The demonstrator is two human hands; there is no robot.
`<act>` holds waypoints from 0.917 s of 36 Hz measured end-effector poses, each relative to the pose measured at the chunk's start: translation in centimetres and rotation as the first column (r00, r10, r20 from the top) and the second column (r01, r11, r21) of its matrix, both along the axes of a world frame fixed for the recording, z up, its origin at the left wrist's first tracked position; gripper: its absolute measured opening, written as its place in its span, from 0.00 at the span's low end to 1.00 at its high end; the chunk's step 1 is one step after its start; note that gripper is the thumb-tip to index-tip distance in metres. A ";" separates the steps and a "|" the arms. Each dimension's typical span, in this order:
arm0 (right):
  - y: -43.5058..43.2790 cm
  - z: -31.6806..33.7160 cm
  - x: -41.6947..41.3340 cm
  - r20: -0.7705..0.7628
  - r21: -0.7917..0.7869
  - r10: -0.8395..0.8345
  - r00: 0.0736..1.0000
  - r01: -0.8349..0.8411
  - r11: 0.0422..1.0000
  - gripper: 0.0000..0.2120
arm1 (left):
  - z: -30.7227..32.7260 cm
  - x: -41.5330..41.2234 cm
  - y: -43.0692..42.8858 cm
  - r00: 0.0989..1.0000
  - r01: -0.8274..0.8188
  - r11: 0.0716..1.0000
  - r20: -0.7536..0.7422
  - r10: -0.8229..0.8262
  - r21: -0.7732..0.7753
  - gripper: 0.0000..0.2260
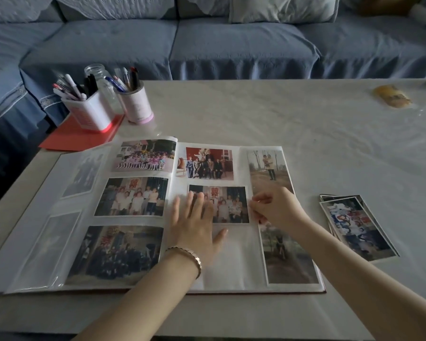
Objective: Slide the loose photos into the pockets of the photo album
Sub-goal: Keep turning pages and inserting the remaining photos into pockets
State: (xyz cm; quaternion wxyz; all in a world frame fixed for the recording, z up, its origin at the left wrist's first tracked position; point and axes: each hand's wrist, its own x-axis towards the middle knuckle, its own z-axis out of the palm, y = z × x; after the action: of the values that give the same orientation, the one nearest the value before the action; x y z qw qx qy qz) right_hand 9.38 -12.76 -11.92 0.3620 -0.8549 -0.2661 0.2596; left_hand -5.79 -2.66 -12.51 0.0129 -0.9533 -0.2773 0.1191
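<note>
The left hand [192, 225] presses flat-fingered on the open white plastic-pocketed album [234, 264], the right hand [278, 207] pinches the 3 o'clock edge of the rectangular group photo [228, 204]; a crooked push could crease it.

Dim, soft daylight, brighter on the right of the pale cloth-covered table [280, 114], dark at far left. Glints streak the clear plastic pockets of the open photo album [52, 279]. The flat left hand [194, 225] is motion-blurred; the colour group photograph [234, 205] under it is sharper. The wide lens bows the table's edges.
</note>
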 end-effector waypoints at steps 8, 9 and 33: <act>0.6 0.6 -0.7 -0.052 -0.016 -0.119 0.992 0.119 0.993 0.07 | 1.9 -3.2 3.1 0.987 -0.144 0.989 -0.075 0.142 -0.023 0.40; 0.7 0.6 -0.9 -0.045 -0.014 -0.125 0.991 0.124 0.992 0.07 | 1.8 -3.4 3.2 0.986 -0.144 0.989 -0.088 0.141 -0.033 0.40; 3.3 0.8 -1.0 -0.205 -0.070 -0.104 0.973 0.092 0.993 0.07 | 1.5 -4.1 3.0 0.990 -0.141 0.988 -0.008 0.141 -0.069 0.38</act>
State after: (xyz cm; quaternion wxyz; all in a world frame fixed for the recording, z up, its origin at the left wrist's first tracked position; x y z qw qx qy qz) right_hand 8.35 -9.51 -11.11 0.3744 -0.8456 -0.1765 0.3372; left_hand -9.89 0.35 -11.00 -0.0284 -0.9309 -0.3399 0.1308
